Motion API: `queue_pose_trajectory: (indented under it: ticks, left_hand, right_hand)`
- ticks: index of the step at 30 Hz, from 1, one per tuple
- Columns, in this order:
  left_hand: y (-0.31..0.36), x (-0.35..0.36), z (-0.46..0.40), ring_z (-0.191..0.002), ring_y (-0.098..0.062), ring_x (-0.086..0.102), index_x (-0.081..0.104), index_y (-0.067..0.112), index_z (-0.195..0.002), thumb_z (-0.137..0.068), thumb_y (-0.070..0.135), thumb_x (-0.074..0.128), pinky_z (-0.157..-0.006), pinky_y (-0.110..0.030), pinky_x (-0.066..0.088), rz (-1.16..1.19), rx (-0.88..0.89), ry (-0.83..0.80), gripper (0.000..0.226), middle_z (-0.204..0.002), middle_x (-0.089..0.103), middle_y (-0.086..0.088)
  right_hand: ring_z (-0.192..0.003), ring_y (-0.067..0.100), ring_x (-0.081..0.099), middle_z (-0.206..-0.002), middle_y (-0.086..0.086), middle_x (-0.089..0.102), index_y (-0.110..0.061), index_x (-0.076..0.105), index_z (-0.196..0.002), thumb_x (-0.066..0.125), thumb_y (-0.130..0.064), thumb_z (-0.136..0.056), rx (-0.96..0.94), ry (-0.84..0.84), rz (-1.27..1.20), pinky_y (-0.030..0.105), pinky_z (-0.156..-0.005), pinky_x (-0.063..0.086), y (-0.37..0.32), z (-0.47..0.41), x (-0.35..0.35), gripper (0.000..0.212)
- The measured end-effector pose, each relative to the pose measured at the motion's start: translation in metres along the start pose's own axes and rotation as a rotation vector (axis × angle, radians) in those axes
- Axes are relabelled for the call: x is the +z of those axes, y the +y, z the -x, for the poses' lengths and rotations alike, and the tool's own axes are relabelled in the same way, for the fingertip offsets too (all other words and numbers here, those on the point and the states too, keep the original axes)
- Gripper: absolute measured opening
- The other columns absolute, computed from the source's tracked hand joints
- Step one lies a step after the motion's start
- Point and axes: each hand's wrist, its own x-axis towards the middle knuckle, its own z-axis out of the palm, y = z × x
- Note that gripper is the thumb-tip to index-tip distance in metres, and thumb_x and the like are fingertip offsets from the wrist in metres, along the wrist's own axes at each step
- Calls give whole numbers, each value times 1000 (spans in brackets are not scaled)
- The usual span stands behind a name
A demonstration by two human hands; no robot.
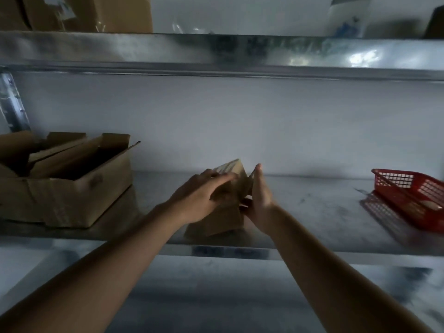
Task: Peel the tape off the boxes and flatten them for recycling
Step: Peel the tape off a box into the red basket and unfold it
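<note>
A small brown cardboard box stands on the metal shelf in the middle of the view, with a pale label on its raised far end. My left hand lies over the box's left side, fingers stretched across the top. My right hand presses its flat palm against the box's right side, fingers straight and pointing away from me. Both hands hide much of the box. The picture is blurred, so any tape on the box cannot be made out.
A large open cardboard box holding flattened cardboard pieces sits at the shelf's left end. A red plastic mesh basket stands at the right end. An upper shelf overhangs, carrying more cardboard and plastic bags.
</note>
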Motion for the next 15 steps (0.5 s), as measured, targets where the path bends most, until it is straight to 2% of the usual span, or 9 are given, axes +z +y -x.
queue_pose_trajectory:
  ticks: [1, 3, 5, 7, 9, 11, 12, 15]
  left_hand:
    - [9, 9, -2, -126, -18, 55, 29, 59, -150, -99, 39, 66, -99, -38, 56, -9, -1, -16, 66, -151, 48, 5]
    - [25, 26, -8, -121, -17, 60, 22, 59, -155, -96, 38, 73, -95, -37, 58, 8, -12, -27, 81, -150, 52, 5]
    - [37, 39, -15, -116, -17, 63, 40, 47, -151, -93, 40, 76, -92, -35, 57, -14, 4, -30, 69, -140, 61, 4]
    - [46, 48, -21, -111, -16, 65, 63, 32, -135, -93, 33, 77, -88, -29, 54, -81, 49, -59, 44, -126, 68, 4]
    - [53, 53, -24, -109, -13, 64, 70, 27, -126, -94, 23, 74, -87, -25, 50, -117, 62, -94, 32, -122, 70, 5]
    - [58, 58, -26, -113, -15, 62, 71, 27, -128, -96, 20, 70, -92, -30, 51, -121, 61, -102, 33, -126, 70, 4]
    - [61, 61, -28, -117, -17, 61, 70, 27, -131, -96, 18, 69, -96, -34, 52, -122, 53, -101, 36, -129, 70, 4]
    - [68, 72, -34, -128, -20, 53, 64, 29, -139, -97, 16, 68, -106, -41, 48, -141, 6, -73, 44, -140, 64, 4]
  right_hand:
    - [-103, 29, 70, -127, 16, 65, -13, 45, -151, 21, -75, -100, 3, -8, 0, 38, -68, 62, -5, 5, -8, 84]
    - [-99, 30, 74, -120, 19, 71, -7, 55, -142, 22, -67, -105, -5, 3, 40, 38, -70, 62, -10, 11, -25, 78]
    - [-95, 30, 75, -114, 21, 72, -4, 62, -131, 27, -59, -108, -31, 115, 208, 39, -74, 62, -13, 12, -44, 70]
    - [-99, 33, 70, -113, 21, 70, 0, 66, -121, 33, -53, -109, -57, 252, 471, 43, -87, 60, -12, 8, -64, 63]
    - [-93, 30, 68, -103, 18, 70, -2, 70, -109, 41, -46, -107, -79, 331, 657, 42, -91, 58, -12, 7, -81, 53]
    - [-79, 23, 69, -87, 11, 71, -6, 73, -91, 47, -36, -105, -112, 366, 755, 36, -76, 60, -14, 9, -94, 41]
    - [-72, 20, 67, -81, 9, 71, -9, 73, -84, 49, -31, -104, -144, 360, 810, 32, -66, 56, -14, 12, -100, 39]
    - [-69, 19, 67, -82, 8, 74, -14, 76, -83, 53, -20, -100, -273, 239, 981, 29, -56, 52, -11, 23, -115, 29]
